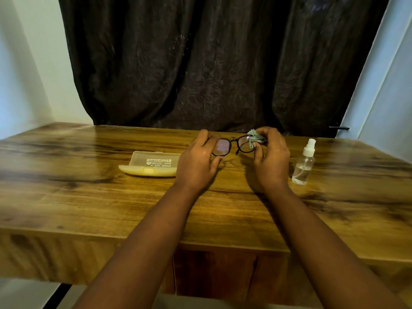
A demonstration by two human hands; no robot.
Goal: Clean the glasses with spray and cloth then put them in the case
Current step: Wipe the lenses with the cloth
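Note:
Black-framed glasses point(231, 145) are held above the wooden table, lenses facing me. My left hand point(198, 161) grips their left rim and lens. My right hand point(270, 157) pinches a small grey-green cloth point(256, 137) against the right lens. An open, pale translucent case point(151, 164) lies on the table left of my left hand, lid tipped back. A clear spray bottle point(304, 165) with a white nozzle stands upright to the right of my right hand.
The wooden table point(111, 208) runs across the view, its front edge close to me. A dark curtain point(211, 63) hangs behind the table's far edge. Pale walls stand at both sides.

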